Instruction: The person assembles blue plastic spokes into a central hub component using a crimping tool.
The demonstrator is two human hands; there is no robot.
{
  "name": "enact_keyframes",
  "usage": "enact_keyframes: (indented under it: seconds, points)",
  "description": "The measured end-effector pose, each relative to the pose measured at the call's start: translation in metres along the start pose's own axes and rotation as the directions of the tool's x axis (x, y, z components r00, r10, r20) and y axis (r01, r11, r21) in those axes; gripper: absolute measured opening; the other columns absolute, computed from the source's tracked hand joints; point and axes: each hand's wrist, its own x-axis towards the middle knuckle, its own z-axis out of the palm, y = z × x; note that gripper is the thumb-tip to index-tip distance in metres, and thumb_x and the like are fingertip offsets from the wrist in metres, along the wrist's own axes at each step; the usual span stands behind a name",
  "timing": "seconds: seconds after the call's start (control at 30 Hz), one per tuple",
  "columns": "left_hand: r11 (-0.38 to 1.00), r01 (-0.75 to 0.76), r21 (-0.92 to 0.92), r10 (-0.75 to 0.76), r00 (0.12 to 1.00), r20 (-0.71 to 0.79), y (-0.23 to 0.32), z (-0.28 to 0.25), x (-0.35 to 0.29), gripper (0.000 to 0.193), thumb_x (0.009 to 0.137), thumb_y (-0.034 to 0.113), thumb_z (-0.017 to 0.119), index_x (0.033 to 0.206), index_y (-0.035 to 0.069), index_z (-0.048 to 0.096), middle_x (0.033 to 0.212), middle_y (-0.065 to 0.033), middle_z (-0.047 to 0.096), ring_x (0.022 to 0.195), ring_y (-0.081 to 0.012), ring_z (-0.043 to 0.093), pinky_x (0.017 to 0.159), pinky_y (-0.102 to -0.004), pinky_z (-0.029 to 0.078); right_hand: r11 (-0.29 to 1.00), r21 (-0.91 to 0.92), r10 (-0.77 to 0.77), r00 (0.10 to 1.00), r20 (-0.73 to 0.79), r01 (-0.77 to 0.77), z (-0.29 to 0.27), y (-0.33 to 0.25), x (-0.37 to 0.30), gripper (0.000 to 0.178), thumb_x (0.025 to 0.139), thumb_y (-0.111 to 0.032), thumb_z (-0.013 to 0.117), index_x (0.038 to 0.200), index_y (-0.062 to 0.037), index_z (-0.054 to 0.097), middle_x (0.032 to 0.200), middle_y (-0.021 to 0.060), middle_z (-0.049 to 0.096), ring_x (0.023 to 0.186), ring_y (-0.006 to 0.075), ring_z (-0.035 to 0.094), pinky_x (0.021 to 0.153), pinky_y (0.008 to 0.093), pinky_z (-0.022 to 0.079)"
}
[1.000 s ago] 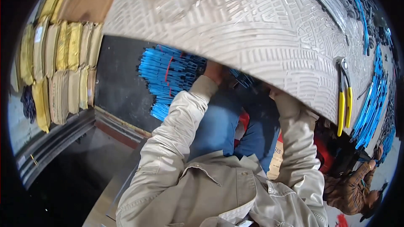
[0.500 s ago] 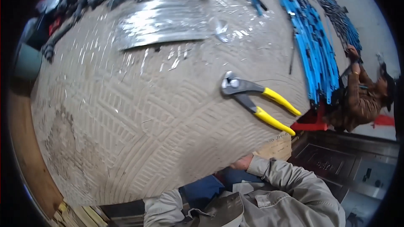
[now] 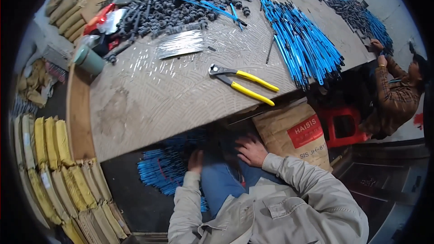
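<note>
My right hand [image 3: 252, 150] rests on my right thigh below the table edge, fingers spread, holding nothing. My left hand [image 3: 195, 161] hangs beside my left knee, close to a pile of thin blue rods [image 3: 159, 171] under the table. Its fingers are dark and partly hidden, so what they do is unclear. On the table [image 3: 149, 122] lie end-cutting pliers [image 3: 244, 83] with yellow handles and a dark head, handles spread and pointing right. Past them is a flat bundle of shiny metal strips [image 3: 181, 44], with loose bits scattered around it.
Dark ribbed parts [image 3: 181, 11] heap at the far side. Blue rods [image 3: 300, 43] cover the table's right. A brown paper sack [image 3: 280, 129] stands right of my legs, near a red stool [image 3: 341, 126]. Another person [image 3: 389, 95] works at right. Stacked sacks [image 3: 63, 171] stand left.
The view has shifted, showing my lap and the floor. My right hand, earlier at the table edge, now lies spread on my thigh. My left hand has come into sight.
</note>
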Motion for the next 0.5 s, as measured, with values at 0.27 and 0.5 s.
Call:
enact_keyframes:
  seconds: [0.27, 0.5]
  points:
    - [0.785, -0.156, 0.599, 0.219, 0.975, -0.032, 0.117, 0.002, -0.161, 0.057, 0.079, 0.044, 0.061, 0.128, 0.019, 0.049, 0.146, -0.0098, 0.024, 0.135, -0.0384, 0.015, 0.105, -0.0591, 0.008, 0.817, 0.192, -0.395, 0.770, -0.501, 0.544, -0.156, -0.043, 0.121, 0.016, 0.074, -0.001, 0.060, 0.089, -0.0050, 0.061, 0.090, 0.0107, 0.062, 0.082, 0.0284, 0.061, 0.067, 0.0327, 0.050]
    - [0.818, -0.205, 0.538, 0.250, 0.968, -0.011, 0.122, 0.005, -0.144, 0.038, 0.077, 0.040, 0.064, 0.110, 0.021, 0.063, 0.139, -0.0015, 0.037, 0.134, -0.0315, 0.021, 0.105, -0.0585, 0.005, 0.986, 0.129, 0.144, 0.919, -0.367, -0.103, -0.238, 0.085, 0.233, 0.019, 0.079, -0.019, 0.062, 0.092, -0.0057, 0.067, 0.080, 0.0129, 0.066, 0.066, 0.0254, 0.063, 0.060, 0.0327, 0.049]
